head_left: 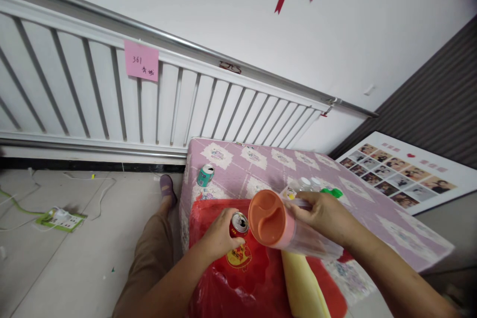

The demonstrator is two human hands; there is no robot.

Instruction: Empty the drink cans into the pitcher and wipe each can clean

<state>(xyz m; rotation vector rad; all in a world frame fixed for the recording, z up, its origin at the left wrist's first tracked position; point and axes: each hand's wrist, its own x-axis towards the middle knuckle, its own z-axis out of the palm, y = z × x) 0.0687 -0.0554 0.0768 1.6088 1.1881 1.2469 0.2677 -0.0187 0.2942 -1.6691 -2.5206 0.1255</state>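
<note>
My left hand point(219, 236) is wrapped round a red drink can point(238, 226) with a silver top, held over a red plastic bag point(238, 278). My right hand point(322, 216) grips a clear plastic jug point(298, 238) with an orange lid point(266, 217), tilted on its side with the lid facing me, right beside the can. A yellow roll point(303, 285) lies below the jug on the bag.
A low table with a pink patterned cloth point(268, 164) carries a teal can point(205, 175) on its side, clear bottles point(309, 185) and a green item point(333, 192). A white radiator point(112, 104) with a pink note point(141, 61) lines the wall. A photo board point(406, 171) leans at right. Cables cross the floor point(55, 218).
</note>
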